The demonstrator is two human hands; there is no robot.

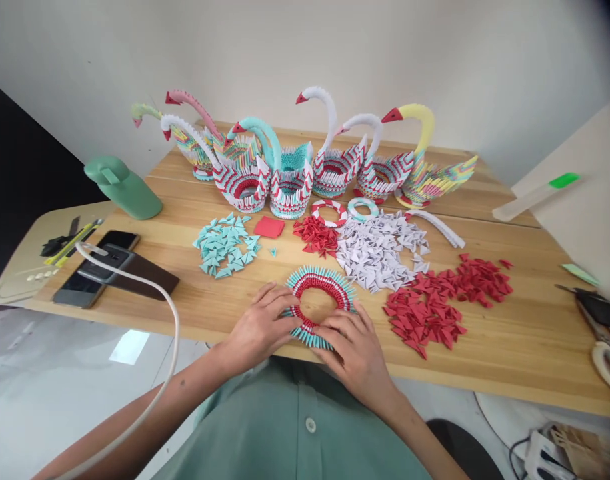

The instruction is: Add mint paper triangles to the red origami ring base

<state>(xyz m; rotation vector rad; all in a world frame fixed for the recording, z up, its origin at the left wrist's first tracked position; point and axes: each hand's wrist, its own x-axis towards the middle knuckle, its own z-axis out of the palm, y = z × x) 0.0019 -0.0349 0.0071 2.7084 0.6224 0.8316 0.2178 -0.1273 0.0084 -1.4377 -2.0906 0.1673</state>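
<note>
A paper ring (pixel 319 283) of folded teal, red and white pieces lies flat on the bench (pixel 185 300), at its near edge, between both hands. The left hand (pixel 257 327) rests on the ring's left side, fingers curled loosely and their tips pressed against the outer points. The right hand (pixel 352 350) covers the ring's near right part, fingers bent and lying over the pieces; whether either hand pinches a single piece cannot be told.

Just right of the right hand spreads a red pile (pixel 435 303) of folded triangles. Beyond the ring lie a white pile (pixel 379 250) and a smaller red heap (pixel 315 237); beyond the left hand sits a teal pile (pixel 225 245) with a red square (pixel 269 227) beside it. Farther back stands a row of paper swans (pixel 305 167), with two small rings (pixel 345 210) in front of them. Well left of the left hand lie two phones (pixel 102 267) and a green lamp (pixel 122 187).
</note>
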